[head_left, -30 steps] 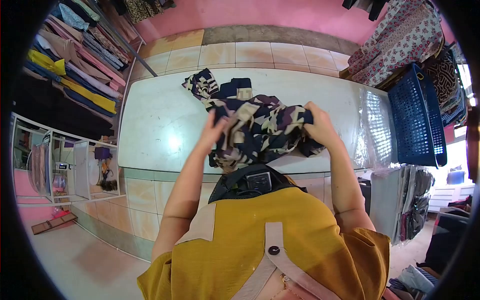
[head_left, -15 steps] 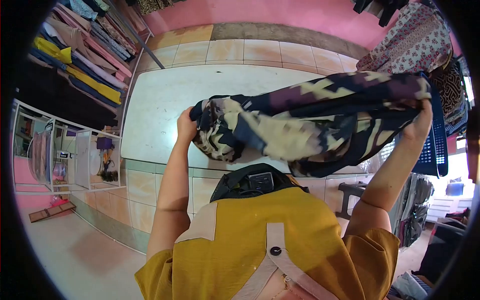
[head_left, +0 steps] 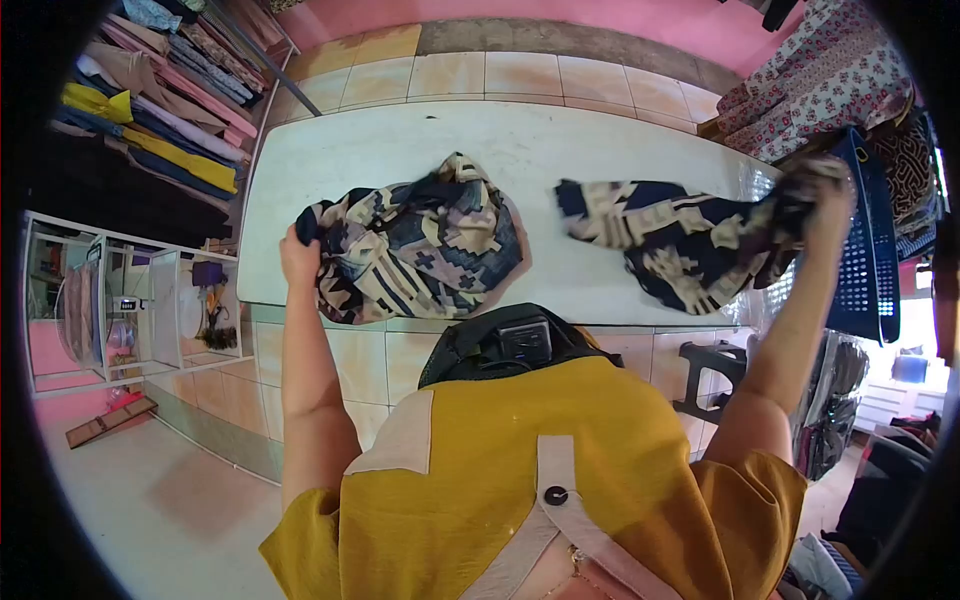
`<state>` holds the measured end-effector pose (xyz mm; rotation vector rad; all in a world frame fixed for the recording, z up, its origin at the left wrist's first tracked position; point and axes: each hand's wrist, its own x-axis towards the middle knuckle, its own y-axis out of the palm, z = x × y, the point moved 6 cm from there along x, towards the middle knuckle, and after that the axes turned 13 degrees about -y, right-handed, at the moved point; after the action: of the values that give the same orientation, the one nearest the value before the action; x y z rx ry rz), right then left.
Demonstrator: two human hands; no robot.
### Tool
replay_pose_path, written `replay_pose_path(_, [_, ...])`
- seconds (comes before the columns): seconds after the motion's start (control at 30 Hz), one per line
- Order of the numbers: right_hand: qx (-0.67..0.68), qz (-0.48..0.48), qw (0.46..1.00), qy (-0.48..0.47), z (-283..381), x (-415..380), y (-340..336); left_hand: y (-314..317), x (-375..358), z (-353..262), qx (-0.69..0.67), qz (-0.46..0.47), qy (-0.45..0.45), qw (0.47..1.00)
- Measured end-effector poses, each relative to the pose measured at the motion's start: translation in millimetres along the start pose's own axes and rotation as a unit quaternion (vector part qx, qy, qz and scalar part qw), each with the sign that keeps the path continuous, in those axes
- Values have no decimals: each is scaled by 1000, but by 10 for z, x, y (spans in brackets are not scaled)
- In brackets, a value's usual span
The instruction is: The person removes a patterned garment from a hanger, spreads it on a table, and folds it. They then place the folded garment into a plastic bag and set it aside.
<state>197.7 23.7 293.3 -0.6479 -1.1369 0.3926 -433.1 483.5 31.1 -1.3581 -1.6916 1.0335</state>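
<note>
A patterned garment (head_left: 440, 245) in navy, cream and grey lies bunched on the left half of the white table. My left hand (head_left: 300, 262) is closed on its dark left edge. A second piece of patterned cloth (head_left: 690, 235), in similar colours, hangs stretched out over the table's right part, its free end blurred. At its far right end my right hand (head_left: 828, 205), smeared by motion, is closed round the bunched cloth beside the blue basket. A strip of bare table separates the two pieces.
The white table (head_left: 560, 135) spans the middle. A blue perforated basket (head_left: 868, 290) and some clear plastic wrap (head_left: 762, 185) are at its right end. Hanging clothes (head_left: 170, 130) line the left, with white shelves (head_left: 150, 310) below. A dark plastic stool (head_left: 710, 380) stands beneath.
The patterned cloth, bundled between both hands before, is now two separate pieces. My left hand has moved left with one, and my right hand draws the other to the right.
</note>
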Motion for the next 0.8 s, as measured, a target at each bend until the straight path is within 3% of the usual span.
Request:
replay_pose_path(0.03, [99, 9, 969, 226, 225, -200, 466, 78, -102, -78, 52, 26, 2, 998])
replay_pose_path(0.07, [118, 185, 945, 241, 236, -498, 932, -1, -310, -229, 115, 50, -51, 991])
replay_pose_path(0.1, [178, 270, 908, 268, 126, -866, 1404, -53, -496, -377, 142, -23, -6, 990])
replay_pose_path(0.13, [60, 325, 926, 181, 35, -1141, 1716, -108, -683, -496, 169, -96, 39, 980])
replay_pose_path(0.17, [-58, 371, 923, 90, -30, -1387, 1966, -134, -887, -654, 101, -102, 120, 982])
replay_pose_path(0.2, [-58, 406, 900, 149, -153, -1674, 2163, -115, -1101, -787, 52, -66, 248, 965])
replay_pose_path(0.23, [-58, 439, 872, 206, -214, -1886, 2256, -2, -1312, -854, -71, 26, 377, 923])
replay_pose_path(0.27, [-139, 470, 853, 181, -27, -1891, 2208, -50, -1616, -1072, -58, 143, 437, 886])
replay_pose_path(0.33, [-123, 352, 915, 154, -449, -1895, 2213, 41, -2053, -1165, 33, 164, 501, 849])
replay_pose_path(0.37, [-96, 259, 937, 212, -505, -1810, 2000, 150, -2033, -1097, 35, 162, 496, 852])
replay_pose_path(0.43, [-209, 280, 889, 296, -812, -1791, 1782, 504, -1954, -1043, 82, 212, 511, 829])
replay_pose_path(0.47, [-330, 310, 859, 238, -800, -1748, 1671, 559, -1898, -1086, 81, 209, 511, 830])
replay_pose_path(0.5, [-392, 270, 857, 197, -501, -1591, 1559, 585, -1738, -1153, -59, 324, 327, 886])
replay_pose_path(0.53, [-336, 269, 889, 155, -204, -1389, 1571, 674, -1653, -1136, -195, 420, 120, 878])
replay_pose_path(0.57, [-279, 268, 915, 114, 57, -1247, 1635, 715, -1606, -1197, -342, 406, 77, 844])
replay_pose_path(0.6, [-96, 250, 963, 44, 255, -1287, 1955, 559, -1702, -1379, -435, 421, 5, 796])
replay_pose_path(0.63, [92, 221, 970, -28, 513, -1351, 2226, 392, -1781, -1538, -521, 428, -65, 735])
replay_pose_path(0.7, [312, 265, 912, -26, 1323, -1528, 2675, 333, -1906, -1711, -472, 470, -51, 744])
replay_pose_path(0.77, [452, 295, 842, 26, 1847, -1602, 3002, 606, -1789, -1640, -360, 430, 84, 824])
replay_pose_path(0.8, [537, 296, 786, 73, 1957, -1628, 3234, 397, -1747, -1660, -272, 328, 130, 895])
